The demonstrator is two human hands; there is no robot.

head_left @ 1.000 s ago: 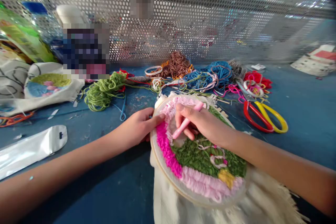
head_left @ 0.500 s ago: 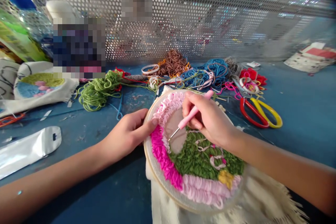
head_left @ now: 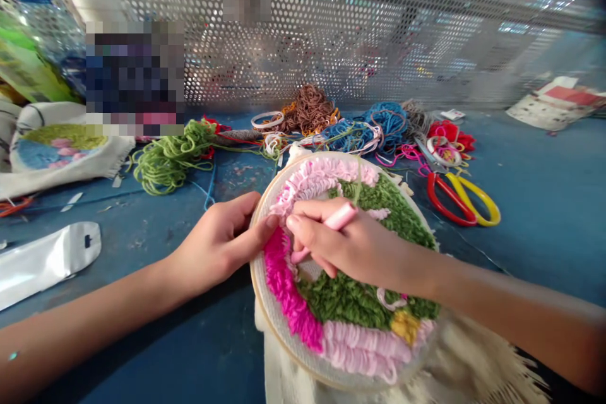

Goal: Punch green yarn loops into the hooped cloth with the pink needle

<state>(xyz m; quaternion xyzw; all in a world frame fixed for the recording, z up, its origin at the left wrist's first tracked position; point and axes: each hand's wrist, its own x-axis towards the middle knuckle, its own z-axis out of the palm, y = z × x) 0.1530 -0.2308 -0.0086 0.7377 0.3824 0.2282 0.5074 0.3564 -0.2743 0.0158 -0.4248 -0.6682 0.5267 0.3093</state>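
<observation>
A round embroidery hoop (head_left: 272, 325) with cloth stretched in it is tilted up in front of me. Loops of pale pink, magenta, green and yellow yarn (head_left: 290, 290) cover much of the cloth. My left hand (head_left: 227, 237) grips the hoop's left rim, thumb on the front, fingers behind. In my right hand (head_left: 326, 237) is a pink punch needle (head_left: 341, 216), its lower end at the cloth beside the magenta loops. My right fingers hide part of the bare cloth, and the needle's metal tip is out of sight. Loose cloth (head_left: 293, 379) hangs below the hoop.
Behind the hoop lie green yarn (head_left: 173, 158), brown yarn (head_left: 312, 110), blue yarn (head_left: 391, 126) and red-and-yellow-handled scissors (head_left: 464, 201). At left are a silvery packet (head_left: 52, 259), another yarn-worked cloth (head_left: 61, 145) and bottles (head_left: 35, 31). A perforated metal panel (head_left: 303, 38) stands at the back.
My right hand has moved down and left, and the punch needle's metal shaft, visible before, no longer shows. My left hand keeps its hold on the hoop. The whole view has shifted slightly.
</observation>
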